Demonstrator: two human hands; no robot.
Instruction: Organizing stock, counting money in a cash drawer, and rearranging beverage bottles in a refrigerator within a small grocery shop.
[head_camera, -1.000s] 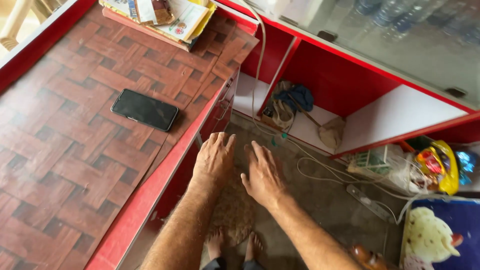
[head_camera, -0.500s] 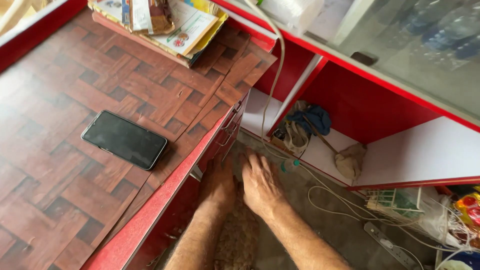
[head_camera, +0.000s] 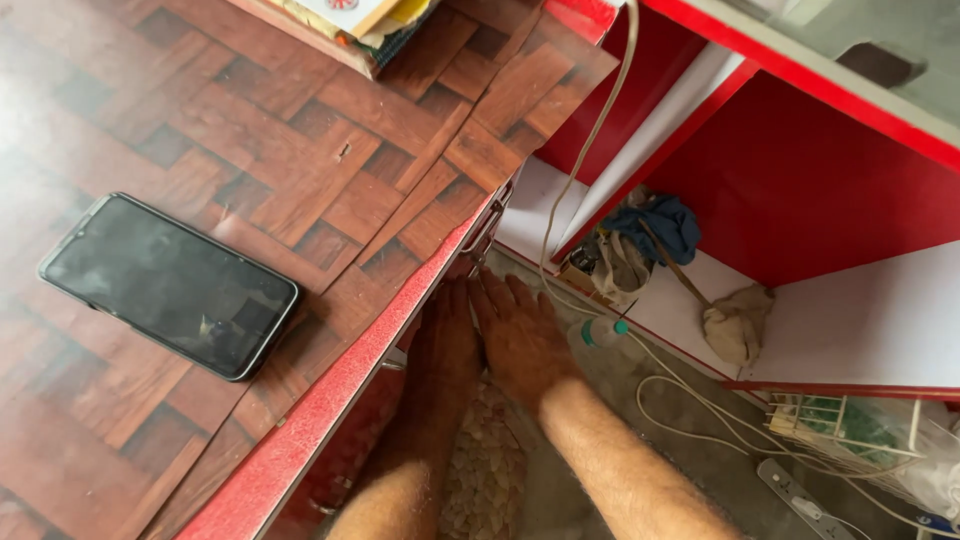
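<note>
Near the lower centre of the frame, the left hand (head_camera: 445, 335) and right hand (head_camera: 520, 335) are held flat, fingers extended, side by side just under the red edge of the counter (head_camera: 330, 400), gripping nothing. A drawer handle (head_camera: 488, 222) is seen just above them. A black phone (head_camera: 170, 285) lies on the counter at left.

2 bare hands (head_camera: 490, 340), hairy forearms (head_camera: 620, 460), no sleeves, no rings
</note>
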